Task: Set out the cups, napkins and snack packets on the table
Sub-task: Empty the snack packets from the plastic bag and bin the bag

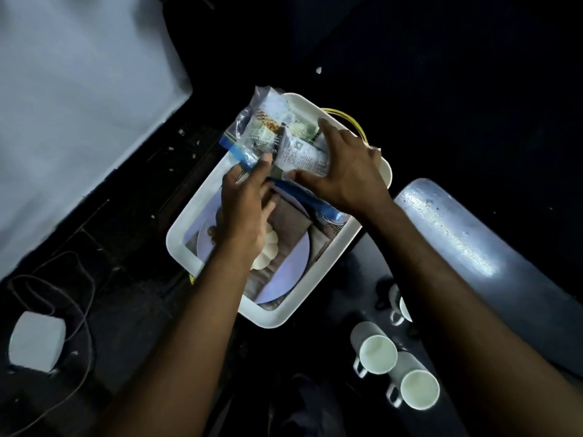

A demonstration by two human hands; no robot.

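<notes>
Two bare hands work over a white tub (183,247) at the middle of the view. The left hand (249,209) pinches the blue zip edge of a clear bag (249,134) between thumb and fingers, its other fingers loosely curled. The right hand (344,165) is spread wide, with thumb and fingertips closed around a white snack packet (299,154) at the mouth of the bag. At least one more printed packet shows through the clear plastic at 11 o'clock from the hands; the exact count inside cannot be told.

Inside the tub lie one pale round plate (293,263), a brownish folded cloth (290,222) across it, and a small white ribbed thing (268,253) partly under the left wrist. A yellow loop (347,116) peeks from behind the tub's far rim at 1 o'clock.

Three white cups stand on the dark counter (362,272) at 5 o'clock from the tub: one cup (377,353) nearest, a second cup (418,389) just beside it, and a third cup (400,304) half hidden by the right forearm. At 8 o'clock, well apart on the floor, sits one white box (36,342) with a thin cable (85,294) looping near it.
</notes>
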